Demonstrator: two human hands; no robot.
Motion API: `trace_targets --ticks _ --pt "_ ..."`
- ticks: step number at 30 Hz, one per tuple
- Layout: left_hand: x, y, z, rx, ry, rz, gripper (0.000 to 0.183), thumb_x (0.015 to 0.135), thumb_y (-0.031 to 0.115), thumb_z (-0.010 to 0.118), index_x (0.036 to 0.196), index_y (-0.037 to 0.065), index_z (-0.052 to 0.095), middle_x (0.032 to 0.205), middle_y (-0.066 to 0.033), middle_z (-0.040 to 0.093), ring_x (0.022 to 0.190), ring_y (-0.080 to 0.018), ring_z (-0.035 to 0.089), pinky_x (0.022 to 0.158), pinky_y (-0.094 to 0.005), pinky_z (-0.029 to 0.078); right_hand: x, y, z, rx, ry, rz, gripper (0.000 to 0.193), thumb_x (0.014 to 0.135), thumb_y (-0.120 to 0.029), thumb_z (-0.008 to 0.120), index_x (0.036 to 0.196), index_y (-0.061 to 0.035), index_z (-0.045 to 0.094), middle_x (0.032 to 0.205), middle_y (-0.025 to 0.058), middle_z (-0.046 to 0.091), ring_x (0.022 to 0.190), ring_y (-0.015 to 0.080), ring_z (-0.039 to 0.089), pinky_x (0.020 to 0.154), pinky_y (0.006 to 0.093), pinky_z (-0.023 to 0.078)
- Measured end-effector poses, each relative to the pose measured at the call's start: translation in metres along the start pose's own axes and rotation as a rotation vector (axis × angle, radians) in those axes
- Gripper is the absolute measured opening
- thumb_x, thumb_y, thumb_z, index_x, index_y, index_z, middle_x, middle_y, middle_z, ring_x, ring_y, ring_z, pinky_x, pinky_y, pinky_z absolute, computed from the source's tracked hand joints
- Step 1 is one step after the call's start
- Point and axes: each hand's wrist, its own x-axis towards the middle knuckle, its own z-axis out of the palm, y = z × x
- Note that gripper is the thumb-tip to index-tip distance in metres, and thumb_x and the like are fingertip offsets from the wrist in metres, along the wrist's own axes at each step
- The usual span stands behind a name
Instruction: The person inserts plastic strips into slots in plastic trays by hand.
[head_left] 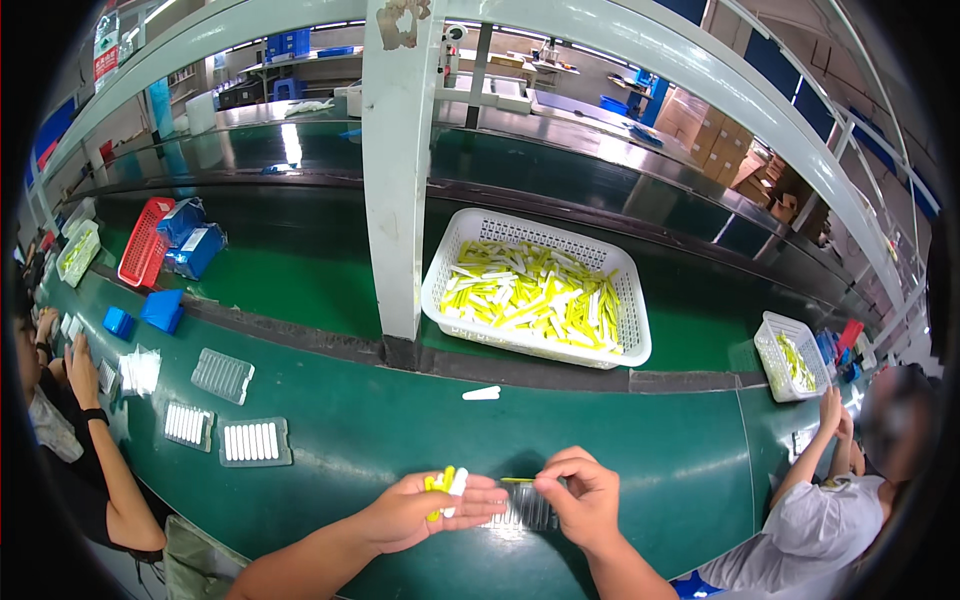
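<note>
My left hand is palm up above the green table, its thumb curled over several small yellow and white plastic strips lying in the palm. Between its thumb and fingertips, my right hand pinches a thin yellow strip. Under that strip a clear slotted plastic tray rests on the table, partly covered by both hands. A single white strip lies farther off on the tabletop.
Beyond the table edge stands a white basket heaped with yellow and white strips, right of a pillar. Two filled trays and another clear tray lie left. Co-workers sit left and right.
</note>
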Motion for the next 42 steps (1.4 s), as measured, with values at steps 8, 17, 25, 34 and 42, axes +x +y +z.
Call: trace_targets --ticks 8,17,25,34,42 --pt "0.006 0.002 -0.008 -0.177 0.379 0.261 0.045 0.096 0.001 0.046 0.14 -0.009 0.042 0.141 -0.0275 0.051 0.128 -0.0394 0.055 0.109 -0.0483 0.046 0.013 -0.017 0.008 -0.352 -0.402 0.208 0.007 0.086 -0.007 0.076 0.088 -0.0019 0.071 0.077 0.0033 0.068 0.061 0.0099 0.059 0.058 0.0269 0.05" --pt "0.006 0.0 -0.006 -0.184 0.267 0.217 0.051 0.095 0.002 0.045 0.143 -0.01 0.036 0.141 -0.0278 0.049 0.129 -0.0403 0.053 0.111 -0.0485 0.045 0.008 -0.011 0.02 -0.657 -0.457 0.054 0.025 0.082 -0.013 0.076 0.106 -0.0088 0.07 0.087 0.0054 0.063 0.065 0.022 0.064 0.06 0.0333 0.053" --pt "0.004 -0.002 -0.002 -0.126 0.134 0.164 0.054 0.099 0.002 0.044 0.15 -0.008 0.028 0.149 -0.029 0.04 0.136 -0.0393 0.047 0.116 -0.0486 0.038 -0.002 -0.013 0.018 -0.505 -0.178 0.09 0.034 0.078 -0.008 0.08 0.11 -0.0052 0.07 0.1 0.0078 0.063 0.061 0.0157 0.058 0.055 0.0256 0.047" --pt "0.002 -0.024 -0.002 0.002 -0.103 -0.029 0.045 0.105 0.011 0.047 0.147 -0.001 0.038 0.148 -0.0196 0.046 0.137 -0.0296 0.047 0.116 -0.0449 0.038 0.003 -0.022 0.024 -0.506 -0.323 -0.252 0.031 0.078 -0.011 0.079 0.109 -0.009 0.073 0.123 0.0089 0.062 0.106 0.0263 0.061 0.092 0.038 0.045" --pt "0.006 -0.021 -0.001 -0.108 -0.086 -0.047 0.061 0.102 0.009 0.051 0.156 0.002 0.022 0.15 -0.0136 0.043 0.14 -0.0262 0.044 0.118 -0.0462 0.033 -0.006 -0.007 0.023 -0.363 -0.312 -0.043 0.023 0.077 -0.006 0.079 0.1 -0.0072 0.075 0.12 0.013 0.063 0.106 0.0298 0.062 0.092 0.0387 0.049"
